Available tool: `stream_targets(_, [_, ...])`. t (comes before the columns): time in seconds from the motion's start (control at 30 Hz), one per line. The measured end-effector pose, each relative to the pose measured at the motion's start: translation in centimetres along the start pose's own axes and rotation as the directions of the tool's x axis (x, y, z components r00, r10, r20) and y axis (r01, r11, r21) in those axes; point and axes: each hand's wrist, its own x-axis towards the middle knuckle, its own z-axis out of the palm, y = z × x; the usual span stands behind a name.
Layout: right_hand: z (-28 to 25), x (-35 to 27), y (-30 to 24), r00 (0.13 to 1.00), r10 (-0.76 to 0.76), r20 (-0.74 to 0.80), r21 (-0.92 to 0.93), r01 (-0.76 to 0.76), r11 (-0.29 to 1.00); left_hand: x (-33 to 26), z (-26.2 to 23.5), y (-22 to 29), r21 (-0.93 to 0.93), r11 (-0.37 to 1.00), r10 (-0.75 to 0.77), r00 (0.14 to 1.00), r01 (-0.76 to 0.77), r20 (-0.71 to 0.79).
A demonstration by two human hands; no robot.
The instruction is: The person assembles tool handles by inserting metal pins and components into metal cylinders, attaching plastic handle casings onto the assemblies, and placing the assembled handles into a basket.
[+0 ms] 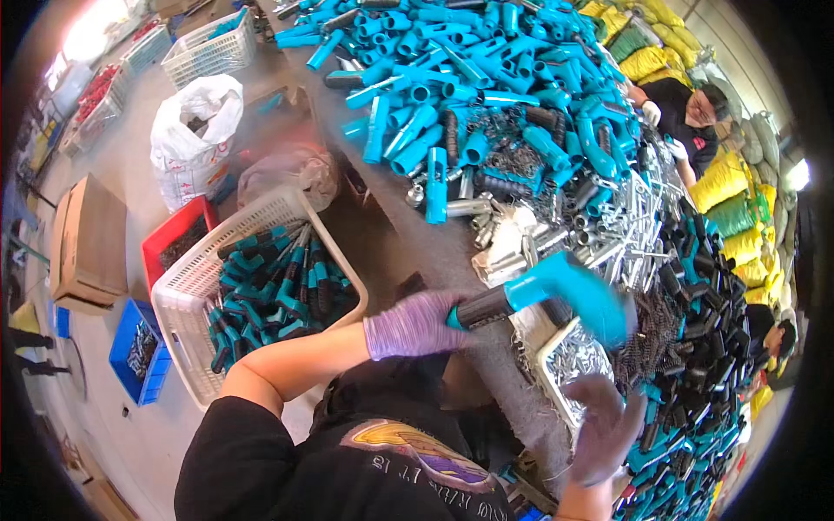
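Observation:
My left hand (413,328), in a purple knitted glove, is closed around the black grip of a teal curved plastic tool handle (543,282). The handle's bent far end is smeared by motion and hangs above the bench. My right hand (604,427), also gloved and somewhat blurred, is over the near edge of a white tray (549,372) of small silvery metal parts (580,365). Its thumb and fingers look apart, with nothing visible between them. Beyond both hands lies a big heap of teal plastic housings (486,78), with metal tubes (556,234) and dark springs (647,339) nearby.
A white plastic basket (195,278) of teal-and-black handled pieces stands at left, beside a red bin (178,234), a blue bin (156,347), a white sack (195,139) and a cardboard box (87,243). Black and teal parts (695,365) cover the bench's right. Co-workers (695,117) are across it.

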Motion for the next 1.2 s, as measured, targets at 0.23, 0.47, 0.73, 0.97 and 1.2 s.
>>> stream_targets(0.23, [1.1, 6.4, 4.0, 0.742, -0.410, 0.530, -0.715, 0.651, 0.255, -4.3, 3.6, -2.5, -0.493, 0.666, 0.091, 0.595, 0.560, 0.798])
stream_targets(0.47, [2.0, 8.9, 4.6, 0.838, -0.226, 0.496, -0.364, 0.438, 0.822, -2.0, -2.8, -0.8, 0.652, 0.743, 0.126, 0.988, -0.153, 0.088])
stream_targets(0.73, [10.3, 13.1, 1.7, 0.935, -0.195, 0.294, 0.069, 0.183, 0.981, -3.6, -9.1, -2.7, -0.645, 0.482, -0.177, 0.655, -0.593, -0.735])
stream_targets(0.97, [17.5, 26.3, 7.4, 0.868, -0.276, 0.413, -0.599, 0.487, 0.635, -4.5, -7.1, -3.1, -0.804, 0.543, -0.269, 0.857, -0.242, -0.440])
stream_targets(1.2, [15.8, 26.2, 8.2, 0.884, -0.212, 0.416, -0.365, 0.376, 0.852, -4.9, -6.3, -2.7, -0.635, 0.763, -0.130, 0.935, -0.117, -0.329])
